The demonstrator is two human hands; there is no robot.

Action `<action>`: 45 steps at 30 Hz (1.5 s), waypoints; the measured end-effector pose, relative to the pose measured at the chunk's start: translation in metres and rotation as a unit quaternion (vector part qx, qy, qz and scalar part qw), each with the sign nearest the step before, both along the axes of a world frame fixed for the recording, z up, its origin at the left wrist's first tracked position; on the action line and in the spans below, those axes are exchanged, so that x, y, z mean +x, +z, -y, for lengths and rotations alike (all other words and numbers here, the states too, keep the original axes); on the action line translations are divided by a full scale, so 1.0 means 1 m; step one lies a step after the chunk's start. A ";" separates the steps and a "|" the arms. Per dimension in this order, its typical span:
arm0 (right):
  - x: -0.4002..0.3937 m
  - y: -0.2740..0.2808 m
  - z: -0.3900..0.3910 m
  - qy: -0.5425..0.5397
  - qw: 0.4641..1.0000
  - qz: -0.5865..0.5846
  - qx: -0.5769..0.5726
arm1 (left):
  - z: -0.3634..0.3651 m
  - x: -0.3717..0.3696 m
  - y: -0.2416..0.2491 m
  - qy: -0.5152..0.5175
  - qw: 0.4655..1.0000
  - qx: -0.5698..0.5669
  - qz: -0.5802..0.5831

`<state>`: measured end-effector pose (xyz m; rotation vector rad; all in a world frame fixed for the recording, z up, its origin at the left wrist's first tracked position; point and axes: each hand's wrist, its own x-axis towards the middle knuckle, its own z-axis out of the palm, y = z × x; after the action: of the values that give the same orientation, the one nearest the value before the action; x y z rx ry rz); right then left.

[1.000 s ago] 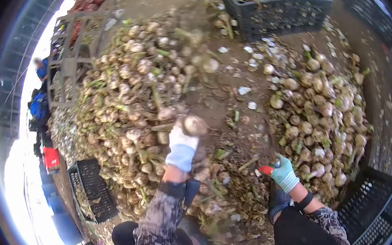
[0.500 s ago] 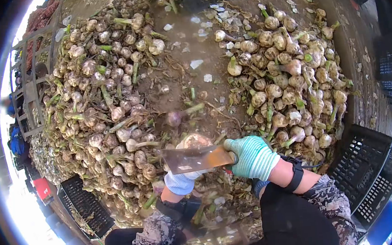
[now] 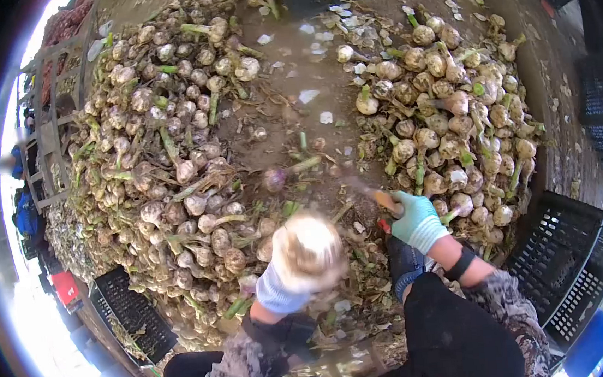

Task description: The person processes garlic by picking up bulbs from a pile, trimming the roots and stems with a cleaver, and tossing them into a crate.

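A: What's at the far left?

B: A black crate (image 3: 130, 312) on the ground, low at the left edge; just right of it a big heap of untrimmed garlic (image 3: 164, 150) with green stalks sticking out, running up the left half of the view

A: And the left hand?

B: The left hand (image 3: 284, 282), in a pale glove, is closed round a garlic bulb (image 3: 308, 250) and holds it up near the camera, between the heap and the person's knees; the bulb is blurred, so I can't make out its stalk or roots

A: Then the middle?

B: Bare muddy ground (image 3: 289, 118) with scraps of white skin and a few loose bulbs; it divides the two heaps

A: The right hand?

B: The right hand (image 3: 417, 220), in a green glove, is wrapped tight about the handle of a knife (image 3: 376, 197); the blade points up and left, smeared by blur, well apart from the held bulb

A: Furthest right?

B: A second pile of garlic (image 3: 452, 120), then another black crate (image 3: 570, 266) by the right knee
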<state>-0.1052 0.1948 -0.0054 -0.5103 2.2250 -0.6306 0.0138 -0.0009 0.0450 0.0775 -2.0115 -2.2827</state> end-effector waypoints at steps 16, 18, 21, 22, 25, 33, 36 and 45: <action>0.051 -0.006 0.060 -0.138 0.940 0.228 -0.211 | 0.018 -0.053 -0.007 0.488 0.688 0.505 0.182; 0.061 -0.018 0.051 -0.119 0.956 0.242 -0.115 | 0.025 -0.059 0.020 0.526 0.609 0.580 0.123; 0.059 -0.028 0.036 -0.212 0.901 0.364 -0.105 | 0.017 -0.066 0.039 0.461 0.729 0.496 0.099; 0.072 -0.070 0.026 -0.231 0.908 0.314 -0.153 | 0.012 -0.067 0.040 0.426 0.794 0.423 0.090; 0.051 -0.054 0.017 -0.249 0.916 0.273 -0.159 | -0.029 -0.067 -0.024 0.290 0.917 0.190 0.198; 0.040 -0.053 0.000 -0.328 0.901 0.239 -0.156 | 0.023 -0.088 -0.107 0.413 0.710 0.386 0.420; 0.044 -0.074 -0.005 -0.307 0.908 0.230 -0.172 | 0.043 -0.086 -0.119 0.297 0.809 0.192 0.469; -0.011 0.044 0.017 -0.041 0.967 0.086 -0.234 | 0.004 -0.031 -0.057 0.216 0.938 0.139 0.233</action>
<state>-0.1158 0.1775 0.0390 -0.5723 1.9371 -1.2119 -0.0168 -0.0046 -0.0116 1.0602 -1.5865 -2.3671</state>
